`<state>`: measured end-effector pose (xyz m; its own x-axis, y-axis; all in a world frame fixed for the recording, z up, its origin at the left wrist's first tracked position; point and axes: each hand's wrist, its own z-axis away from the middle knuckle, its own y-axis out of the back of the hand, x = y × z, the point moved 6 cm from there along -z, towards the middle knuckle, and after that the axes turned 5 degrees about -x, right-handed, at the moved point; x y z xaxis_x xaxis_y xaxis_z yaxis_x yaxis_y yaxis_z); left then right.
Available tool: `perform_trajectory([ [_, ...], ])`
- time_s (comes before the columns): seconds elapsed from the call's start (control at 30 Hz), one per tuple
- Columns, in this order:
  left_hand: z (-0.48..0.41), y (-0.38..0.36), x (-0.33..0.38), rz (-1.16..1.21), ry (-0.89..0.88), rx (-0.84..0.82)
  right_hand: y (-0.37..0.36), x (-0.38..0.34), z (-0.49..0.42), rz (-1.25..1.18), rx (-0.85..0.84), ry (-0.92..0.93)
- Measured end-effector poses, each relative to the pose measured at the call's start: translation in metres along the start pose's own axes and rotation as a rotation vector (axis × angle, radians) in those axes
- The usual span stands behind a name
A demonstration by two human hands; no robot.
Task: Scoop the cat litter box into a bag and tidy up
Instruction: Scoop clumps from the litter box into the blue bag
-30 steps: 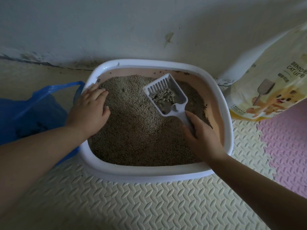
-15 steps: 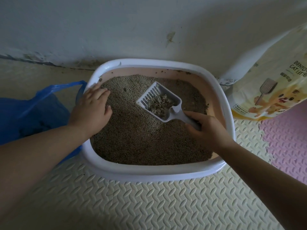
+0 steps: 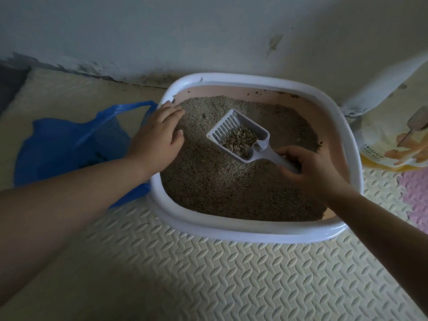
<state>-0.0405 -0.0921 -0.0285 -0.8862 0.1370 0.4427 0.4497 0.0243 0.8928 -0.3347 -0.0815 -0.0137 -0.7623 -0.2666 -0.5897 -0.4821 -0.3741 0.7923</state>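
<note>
- White plastic scoop [image 3: 223, 128]: the right grip [image 3: 310, 167], right of centre in the frame, has its fingers curled round the handle and holds the scoop above the litter, slotted end pointing to the upper left.
- Brownish-grey clumps [image 3: 240, 141] lie in the bowl of the scoop.
- The left grip [image 3: 157, 140] holds nothing; it rests flat, fingers relaxed, on the left rim of the litter box [image 3: 254, 231], fingertips reaching over the litter.
- The litter box, white-rimmed with pink inner walls, sits at the centre of the frame against the wall [image 3: 185, 31]; grey-brown litter [image 3: 220, 191] covers its floor.
- A blue plastic bag [image 3: 64, 144] lies at the left of the frame, just beside the box, partly under the left forearm.
- A yellow and white litter sack [image 3: 393, 126] stands at the right edge.
- Cream patterned floor mat [image 3: 208, 274] lies under everything; a pink mat [image 3: 414, 195] adjoins it at the right.
</note>
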Motion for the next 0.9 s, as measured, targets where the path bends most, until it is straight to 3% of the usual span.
perform_trajectory([
  [0.2,0.036,0.041,-0.03,-0.18,-0.037,-0.004,-0.017,-0.045,-0.015,-0.055,-0.121,0.052],
  [0.4,0.092,0.069,-0.096,-0.284,0.177,-0.028,-0.043,-0.106,-0.044,-0.026,-0.264,0.198],
  [0.6,0.12,0.071,-0.125,-0.331,0.3,-0.128,-0.072,-0.147,-0.071,0.093,-0.352,0.252],
  [0.9,0.121,0.099,-0.134,-0.299,0.313,-0.044,-0.117,-0.223,-0.11,0.392,-0.419,0.32],
])
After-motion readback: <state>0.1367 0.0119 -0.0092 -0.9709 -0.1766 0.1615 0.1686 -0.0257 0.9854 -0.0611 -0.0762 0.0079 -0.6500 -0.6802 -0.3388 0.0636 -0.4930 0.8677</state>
